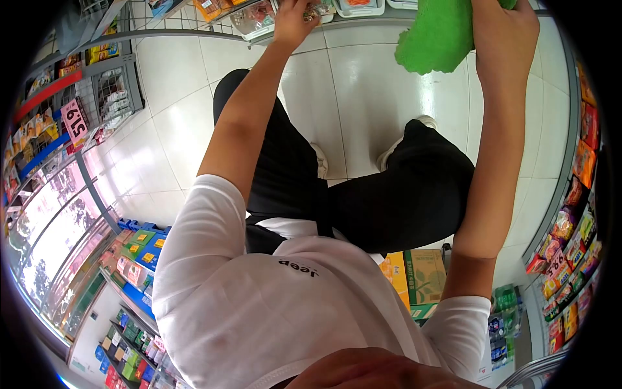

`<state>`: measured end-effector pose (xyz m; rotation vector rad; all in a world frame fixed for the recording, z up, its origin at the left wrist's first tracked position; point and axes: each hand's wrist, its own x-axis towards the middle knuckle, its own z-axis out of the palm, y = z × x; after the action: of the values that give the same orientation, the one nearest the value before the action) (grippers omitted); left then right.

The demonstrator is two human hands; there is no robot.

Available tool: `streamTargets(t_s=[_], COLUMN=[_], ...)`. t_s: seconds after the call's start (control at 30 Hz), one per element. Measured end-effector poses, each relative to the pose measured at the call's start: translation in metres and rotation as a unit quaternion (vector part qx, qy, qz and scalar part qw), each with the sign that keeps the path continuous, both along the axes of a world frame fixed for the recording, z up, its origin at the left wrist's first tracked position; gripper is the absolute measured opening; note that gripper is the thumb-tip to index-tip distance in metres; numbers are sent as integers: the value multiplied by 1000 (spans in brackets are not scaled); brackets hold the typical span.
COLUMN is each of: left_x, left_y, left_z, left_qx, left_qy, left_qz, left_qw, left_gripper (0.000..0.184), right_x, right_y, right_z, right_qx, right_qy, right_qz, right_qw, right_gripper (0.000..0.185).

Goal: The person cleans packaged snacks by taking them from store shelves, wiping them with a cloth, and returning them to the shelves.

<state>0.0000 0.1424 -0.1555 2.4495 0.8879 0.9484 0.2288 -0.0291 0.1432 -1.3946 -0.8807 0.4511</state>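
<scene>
Holding the green cloth (435, 40) just to its left, long axis running roughly toward the shelf's front edge (364, 20), the right hand (508, 27) is well apart from the left hand (295, 24), whose grip I cannot tell, beside that edge's clear tray (251, 21).

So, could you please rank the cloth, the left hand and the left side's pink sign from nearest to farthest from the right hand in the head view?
1. Cloth: in the right hand.
2. Left hand: across to the left, near the top edge.
3. Pink sign: far left.
</scene>
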Motion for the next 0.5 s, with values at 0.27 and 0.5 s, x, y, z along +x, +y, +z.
streamTargets(t_s=[0.27,0.5], left_x=[-22,-43], left_y=[-14,-25], left_z=[8,-16], left_qx=[-56,43], left_qy=[-37,131], left_qz=[-17,150], left_qw=[998,979], left_gripper=[48,49], right_x=[-3,-5], right_y=[-1,-4], right_z=[4,-5], right_qx=[-41,-69], right_qy=[-2,-73], right_qz=[16,110], right_qw=[999,989], right_gripper=[25,26])
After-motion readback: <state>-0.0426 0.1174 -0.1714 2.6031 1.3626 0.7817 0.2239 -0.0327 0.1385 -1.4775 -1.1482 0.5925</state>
